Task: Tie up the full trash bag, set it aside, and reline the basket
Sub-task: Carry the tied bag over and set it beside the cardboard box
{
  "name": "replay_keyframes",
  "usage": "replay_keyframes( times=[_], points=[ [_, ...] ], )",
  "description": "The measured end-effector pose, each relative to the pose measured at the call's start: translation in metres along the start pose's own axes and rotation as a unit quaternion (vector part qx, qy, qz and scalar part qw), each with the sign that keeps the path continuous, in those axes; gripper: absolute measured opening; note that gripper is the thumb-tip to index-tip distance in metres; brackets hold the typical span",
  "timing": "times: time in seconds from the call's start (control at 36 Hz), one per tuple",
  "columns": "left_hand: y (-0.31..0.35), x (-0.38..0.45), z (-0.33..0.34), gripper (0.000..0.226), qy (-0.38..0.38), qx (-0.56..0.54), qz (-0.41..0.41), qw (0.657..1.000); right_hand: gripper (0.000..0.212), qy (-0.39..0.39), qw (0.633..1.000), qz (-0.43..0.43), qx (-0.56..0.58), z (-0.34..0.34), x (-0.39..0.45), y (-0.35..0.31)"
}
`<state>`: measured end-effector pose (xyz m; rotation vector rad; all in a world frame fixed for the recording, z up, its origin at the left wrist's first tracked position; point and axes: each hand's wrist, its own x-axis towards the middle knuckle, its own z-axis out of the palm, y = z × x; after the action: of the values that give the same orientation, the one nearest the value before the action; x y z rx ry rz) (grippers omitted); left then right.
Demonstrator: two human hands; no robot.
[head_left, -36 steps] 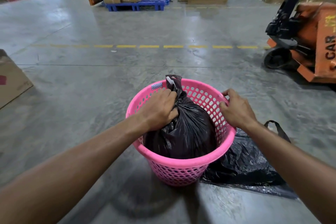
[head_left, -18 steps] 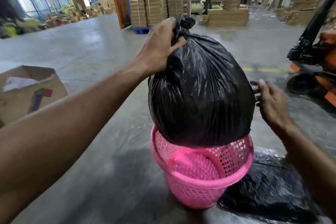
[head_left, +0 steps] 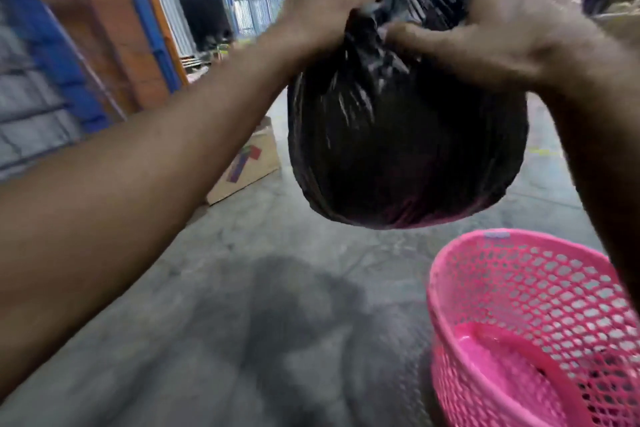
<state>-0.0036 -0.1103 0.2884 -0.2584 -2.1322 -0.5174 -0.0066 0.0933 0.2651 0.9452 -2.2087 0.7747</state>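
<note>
Black trash bag (head_left: 405, 149), full and rounded, is held in the air by its gathered neck, clear of the floor and above and to the left of the pink basket (head_left: 540, 315). The neck is clasped from both sides: the left hand (head_left: 322, 7) is closed around the bunched plastic, and the fingers (head_left: 412, 36) of the right hand (head_left: 512, 17) are pinched into the twisted folds just below it. The top of the bag is cut off by the upper edge of the view, so it cannot be told whether a knot is there.

The basket is seen at the lower right, its perforated wall and bare pink bottom exposed, with nothing inside it. It is partly covered by the right forearm. A cardboard box (head_left: 249, 163) is seen on the concrete floor (head_left: 242, 340) behind the left forearm, well apart from the bag. Orange and blue racking (head_left: 104, 28) is seen at the upper left. Everything is blurred by motion.

Compared with half a second ago, the bag has been lifted higher and carried off to the left of the basket, which it then hung directly over. The right hand, then open beside the bag, has been brought up onto the neck. The view has been swung leftward.
</note>
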Motion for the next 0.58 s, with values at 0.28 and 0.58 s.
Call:
replay_keyframes(
  times=[0.28,0.58],
  points=[
    [-0.116,-0.097,-0.006,0.02,-0.101,0.041,-0.12,0.987,0.081,-0.238,0.968,0.059,0.058,0.172,0.018,-0.034],
    [-0.277,-0.197,-0.049,0.023,-0.091,0.023,-0.25,0.964,0.036,-0.262,0.963,0.003,0.065,0.36,0.023,-0.102]
  ],
)
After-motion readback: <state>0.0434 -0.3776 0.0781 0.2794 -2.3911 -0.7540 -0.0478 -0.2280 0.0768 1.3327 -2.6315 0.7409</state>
